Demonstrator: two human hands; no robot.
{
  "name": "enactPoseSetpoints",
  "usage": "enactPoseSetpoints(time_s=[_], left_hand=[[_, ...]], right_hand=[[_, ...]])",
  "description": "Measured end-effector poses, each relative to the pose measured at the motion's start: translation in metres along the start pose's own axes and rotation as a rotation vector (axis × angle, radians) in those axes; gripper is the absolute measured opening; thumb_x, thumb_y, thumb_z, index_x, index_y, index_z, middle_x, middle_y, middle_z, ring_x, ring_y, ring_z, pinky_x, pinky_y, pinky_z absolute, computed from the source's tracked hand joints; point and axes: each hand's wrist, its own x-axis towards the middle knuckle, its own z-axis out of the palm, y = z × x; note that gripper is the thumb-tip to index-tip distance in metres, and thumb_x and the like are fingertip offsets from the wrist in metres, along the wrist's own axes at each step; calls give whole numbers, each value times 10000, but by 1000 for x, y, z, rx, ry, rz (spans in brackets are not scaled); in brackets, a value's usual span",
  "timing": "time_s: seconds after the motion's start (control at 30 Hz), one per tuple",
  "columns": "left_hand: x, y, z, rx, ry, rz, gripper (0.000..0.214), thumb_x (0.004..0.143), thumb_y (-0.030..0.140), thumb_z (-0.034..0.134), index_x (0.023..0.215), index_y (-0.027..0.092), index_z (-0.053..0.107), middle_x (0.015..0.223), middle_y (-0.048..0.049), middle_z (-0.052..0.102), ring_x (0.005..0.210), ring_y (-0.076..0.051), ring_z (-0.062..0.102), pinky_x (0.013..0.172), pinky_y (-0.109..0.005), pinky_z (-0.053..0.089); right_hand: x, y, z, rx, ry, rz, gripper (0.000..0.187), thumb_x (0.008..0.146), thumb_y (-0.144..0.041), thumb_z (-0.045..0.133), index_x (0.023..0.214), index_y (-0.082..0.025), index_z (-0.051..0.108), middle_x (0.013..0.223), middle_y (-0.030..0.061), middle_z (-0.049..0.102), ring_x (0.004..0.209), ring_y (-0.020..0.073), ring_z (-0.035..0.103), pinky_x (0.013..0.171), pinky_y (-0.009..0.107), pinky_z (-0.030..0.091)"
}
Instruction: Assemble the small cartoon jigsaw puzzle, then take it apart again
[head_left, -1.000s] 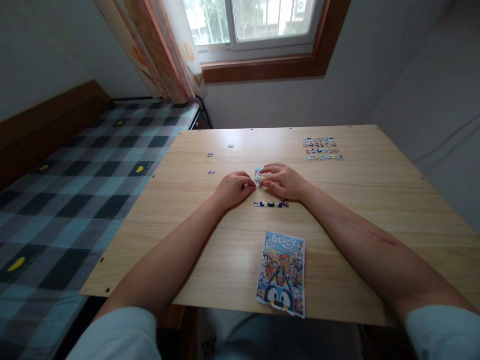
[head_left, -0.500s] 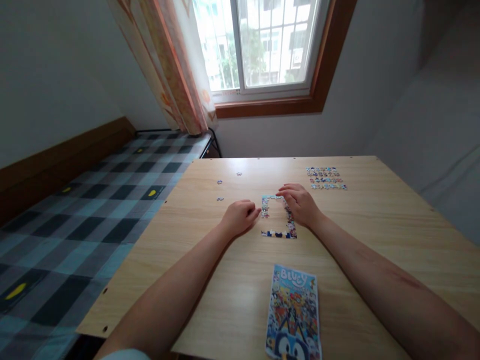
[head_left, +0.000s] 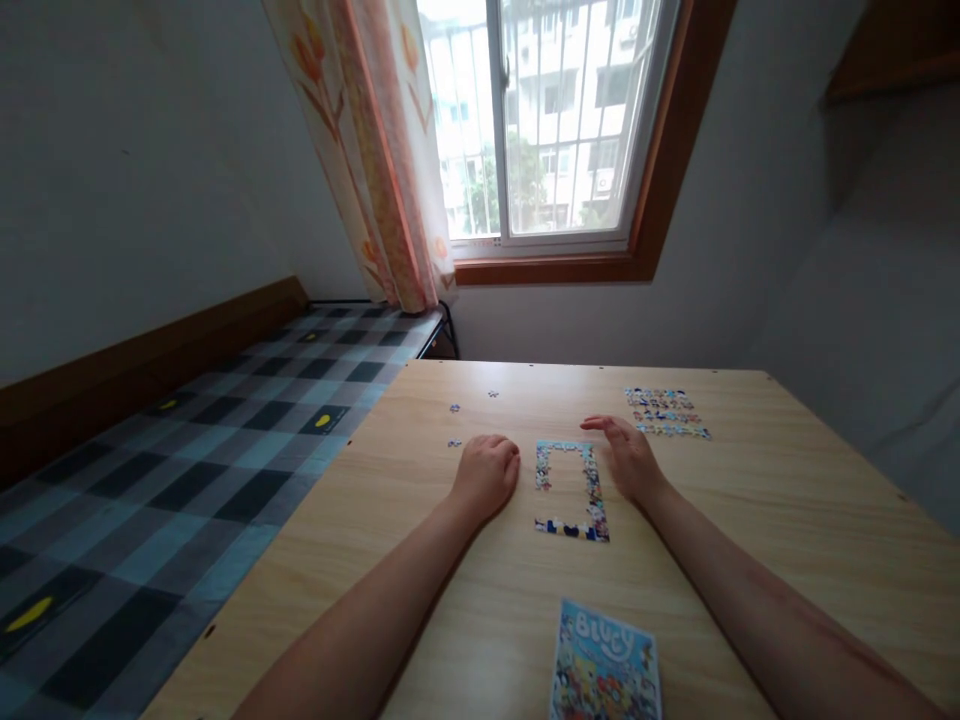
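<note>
On the table, a partly assembled jigsaw puzzle border (head_left: pixel 601 505) forms a rectangle with a gap low on its left side. Just left of it rests my left hand (head_left: pixel 487 472), palm down with fingers curled together; whatever lies under them, if anything, is hidden. My right hand (head_left: pixel 628 462) is by the border's upper right corner, its fingers stretched toward the left and nothing visible in them. Nearer to me lies the puzzle's picture box or card (head_left: pixel 606 665), printed "Bluey", cut off by the lower edge of the view.
Several rows of puzzle pieces (head_left: pixel 667 415) lie at the back right. Three loose pieces, one of them a small puzzle piece (head_left: pixel 454 408), are at the back left. A bed with a checked cover (head_left: pixel 247 440) adjoins the wooden table (head_left: pixel 420 580) on the left.
My view has tilted up, so everything sits lower. The right hand has drawn off the border's top right to its outer side. My left hand has turned more palm down.
</note>
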Motion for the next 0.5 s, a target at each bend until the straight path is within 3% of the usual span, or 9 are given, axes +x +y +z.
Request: enactPoseSetpoints(time_s=[0.07,0.2,0.37,0.5], left_hand=[[1,-1,5,60,-16,-76,246,942,258,492,1088,194,679,1229,-107,675,1141,-254,589,1038,-424,417],[6,-3,15,150,-126,-188,467,971,337,434,1384,142,532,1517,-170,468,1413,-301,408,1175,-464,284],[21,-11,23,196,-227,-248,609,989,423,333,1509,111,388,1605,-177,320,1497,-309,267,1215,-475,202],[46,-19,29,250,-202,-330,646,975,422,323,1511,65,376,1604,-207,303,1498,-335,251,1218,-512,159]], right_hand=[[2,7,0,66,28,65,523,976,-589,398,938,-213,759,1092,84,733,1092,268,632,1030,450,434],[3,19,0,81,47,103,556,961,-637,393,943,-222,763,1112,76,738,1109,268,632,1014,444,446],[4,19,1,72,45,91,584,949,-670,386,940,-227,766,1092,71,745,1088,267,642,997,439,462],[5,18,1,59,57,78,603,939,-689,384,934,-224,768,1061,71,749,1047,265,654,953,422,486]])
